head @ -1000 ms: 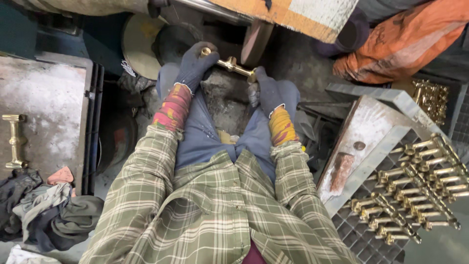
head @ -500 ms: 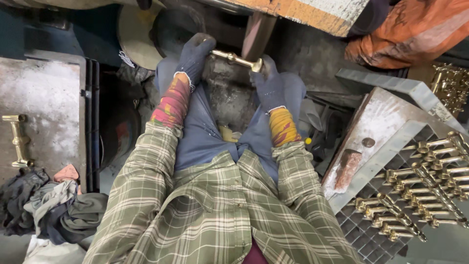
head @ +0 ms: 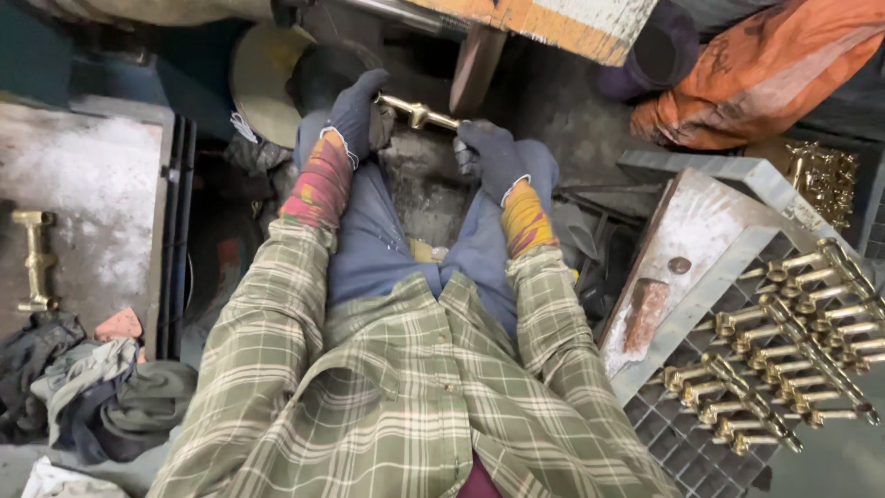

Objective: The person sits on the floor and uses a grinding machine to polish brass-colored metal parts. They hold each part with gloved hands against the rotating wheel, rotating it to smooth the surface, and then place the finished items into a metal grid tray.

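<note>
Both hands wear dark knitted gloves and together carry a long brass fitting with a knob at its middle (head: 419, 113), held level above the person's knees. The left hand (head: 358, 109) is curled shut around the fitting's left end, and the right hand (head: 489, 152) is closed around its right end, fingers wrapped over the bar. Just beyond the fitting, between the two hands and a little further out, a brown disc-shaped wheel seen edge-on (head: 475, 57) hangs beneath an orange and white painted wooden board (head: 553, 18); whether the fitting touches the wheel cannot be told. Beyond the left hand sits a pale yellow round pad (head: 256, 74) beside a dark rounded housing. Well off to the left of the left hand lies a grey dusty worktop (head: 83, 184), and a second brass fitting shaped like a handle (head: 35, 261) lies on it near its outer edge. Nearer the body on that side lies a heap of dark and grey rags (head: 83, 397). To the right of the right hand stands a slanted grey metal tray (head: 701, 249) with rust stains, and past it a grey grid rack (head: 682, 433) carries rows of brass fittings (head: 793, 341) laid side by side. Further out on the right lies a crumpled orange cloth (head: 737, 74).
</note>
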